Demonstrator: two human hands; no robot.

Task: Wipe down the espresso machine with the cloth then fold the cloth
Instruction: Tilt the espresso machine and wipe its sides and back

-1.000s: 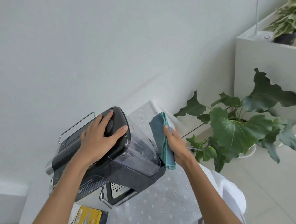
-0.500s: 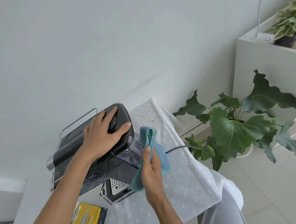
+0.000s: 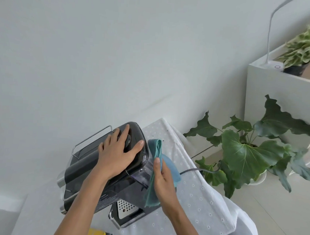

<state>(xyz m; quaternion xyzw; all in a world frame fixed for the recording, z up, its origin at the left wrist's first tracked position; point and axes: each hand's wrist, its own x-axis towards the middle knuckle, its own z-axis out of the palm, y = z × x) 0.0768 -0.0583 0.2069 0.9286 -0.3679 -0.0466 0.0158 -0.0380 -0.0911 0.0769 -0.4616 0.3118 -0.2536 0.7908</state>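
Observation:
A black espresso machine (image 3: 89, 169) with a clear water tank stands on a white dotted tablecloth (image 3: 197, 203). My left hand (image 3: 118, 151) lies flat on the machine's top lid, fingers spread. My right hand (image 3: 163, 181) presses a teal cloth (image 3: 155, 149) against the machine's right side, over the tank. The cloth hangs folded, with its upper end above my fingers and its lower end near the drip tray (image 3: 125, 207). The palm hides part of the cloth.
The machine's grey power cord (image 3: 198, 169) runs right off the table toward a large-leafed potted plant (image 3: 246, 155) on the floor. A white cabinet (image 3: 274, 97) with a small plant and lamp stands at the right. A yellow packet (image 3: 95, 234) lies at the table's near edge.
My right hand with the cloth has come from the machine's far right side round to the near side of the tank and slid slightly along it. My left hand stays on the lid.

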